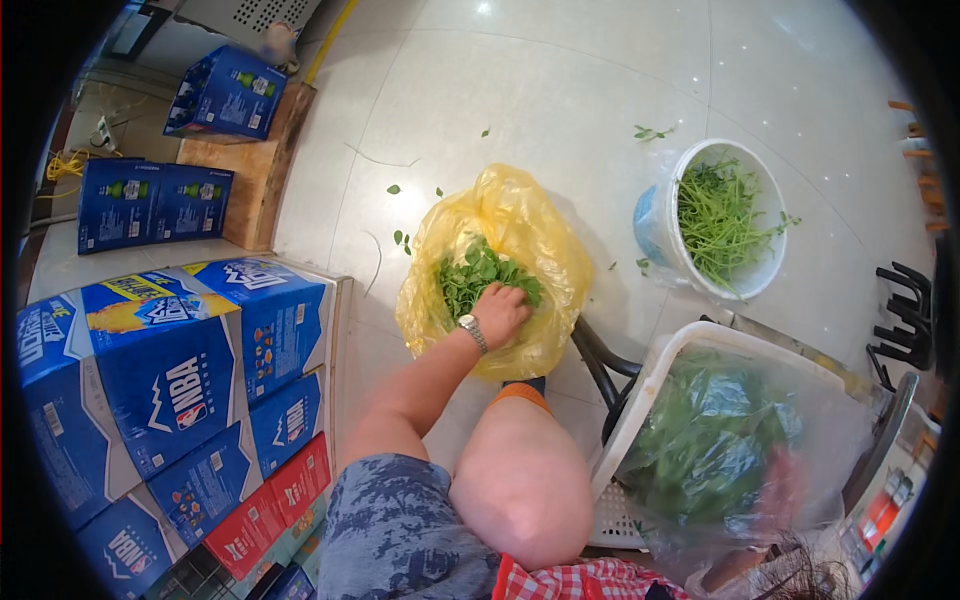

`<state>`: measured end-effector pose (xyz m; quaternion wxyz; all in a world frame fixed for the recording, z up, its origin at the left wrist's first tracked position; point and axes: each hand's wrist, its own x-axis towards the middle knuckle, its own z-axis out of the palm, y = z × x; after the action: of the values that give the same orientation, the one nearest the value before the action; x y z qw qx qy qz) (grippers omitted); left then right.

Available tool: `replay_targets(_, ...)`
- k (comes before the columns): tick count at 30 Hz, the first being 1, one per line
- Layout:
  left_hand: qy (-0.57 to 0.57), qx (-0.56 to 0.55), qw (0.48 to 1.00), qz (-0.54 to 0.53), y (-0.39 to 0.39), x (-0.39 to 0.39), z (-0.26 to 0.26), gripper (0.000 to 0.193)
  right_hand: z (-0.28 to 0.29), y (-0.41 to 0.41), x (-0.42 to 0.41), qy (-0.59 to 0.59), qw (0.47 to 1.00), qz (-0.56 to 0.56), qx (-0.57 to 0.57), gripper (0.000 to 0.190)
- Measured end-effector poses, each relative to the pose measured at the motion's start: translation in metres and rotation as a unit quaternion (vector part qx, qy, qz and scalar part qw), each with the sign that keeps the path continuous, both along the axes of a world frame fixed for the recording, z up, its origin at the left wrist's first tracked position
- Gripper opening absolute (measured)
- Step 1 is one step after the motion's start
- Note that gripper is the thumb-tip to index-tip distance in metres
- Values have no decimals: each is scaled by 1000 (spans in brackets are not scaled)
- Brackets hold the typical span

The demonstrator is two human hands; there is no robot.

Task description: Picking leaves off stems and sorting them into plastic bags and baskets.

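My left hand [502,313], with a metal-banded wristwatch [471,330], reaches into a yellow plastic bag [551,232] standing spread on the floor. Its bent fingers press into a heap of loose green leaves [480,274] inside; the fingertips are hidden, so a grip cannot be made out. At the lower right, my right hand [780,476] is a reddish blur behind the film of a clear plastic bag [821,442]. That bag holds leafy greens [697,450] and lies in a white plastic basket [660,367]. What the right hand holds is unclear.
A white bucket [667,217] with thin green stems [724,225] stands on the tiled floor [570,82]. Stacked blue drink cartons [165,390] line the left side; beer cartons [225,94] sit behind them. A dark curved metal leg [607,356] is beside the basket. Stray leaves [394,189] dot the floor.
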<state>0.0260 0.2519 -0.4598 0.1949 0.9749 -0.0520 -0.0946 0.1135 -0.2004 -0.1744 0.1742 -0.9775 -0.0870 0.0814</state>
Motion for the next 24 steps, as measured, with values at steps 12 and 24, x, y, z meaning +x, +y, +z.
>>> replay_targets(12, -112, -274, 878, 376, 22, -10, 101, 14, 6, 6, -6, -64, 993, 46, 94, 20)
replay_targets(24, -111, -328, 838, 421, 26, -23, 170, 25, 62, 33, -42, -125, 954, 102, 251, 12)
